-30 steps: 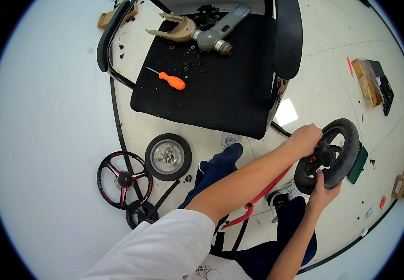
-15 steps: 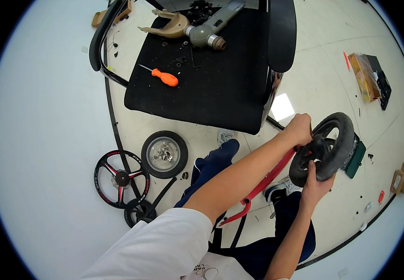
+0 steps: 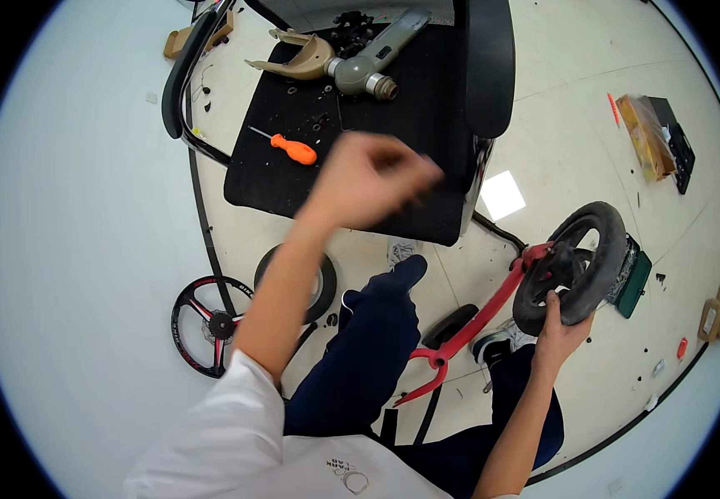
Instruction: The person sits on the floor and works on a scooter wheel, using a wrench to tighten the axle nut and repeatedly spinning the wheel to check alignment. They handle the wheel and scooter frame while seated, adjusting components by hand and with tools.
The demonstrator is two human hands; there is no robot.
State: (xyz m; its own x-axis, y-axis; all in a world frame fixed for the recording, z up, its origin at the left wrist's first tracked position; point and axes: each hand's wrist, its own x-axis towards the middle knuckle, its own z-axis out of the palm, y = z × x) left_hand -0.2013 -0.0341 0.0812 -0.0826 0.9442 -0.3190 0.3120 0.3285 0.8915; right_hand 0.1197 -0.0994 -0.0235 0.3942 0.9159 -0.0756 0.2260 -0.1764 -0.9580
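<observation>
My left hand (image 3: 373, 176) is raised over the black chair seat, its fingers smeared by motion; I cannot tell what, if anything, it holds. My right hand (image 3: 564, 331) grips the lower part of a black tyred wheel (image 3: 603, 258) mounted at the end of a red frame (image 3: 483, 317). An orange-handled screwdriver (image 3: 298, 151) lies on the seat (image 3: 268, 187) beside small washers and a hex key. Behind these lie a tan fork (image 3: 308, 58) joined to a grey tube (image 3: 389, 46) and some black small parts.
A spoked wheel (image 3: 220, 326) and another tyre (image 3: 322, 291) lie at lower left beside my legs. A green case (image 3: 633, 283), an open box (image 3: 645, 137) and cardboard boxes (image 3: 716, 316) are on the right floor. The chair's armrests (image 3: 489, 75) flank the seat.
My left hand has left the wheel and swung up and left over the chair seat, uncovering the red frame's upper end. My right hand stays on the wheel.
</observation>
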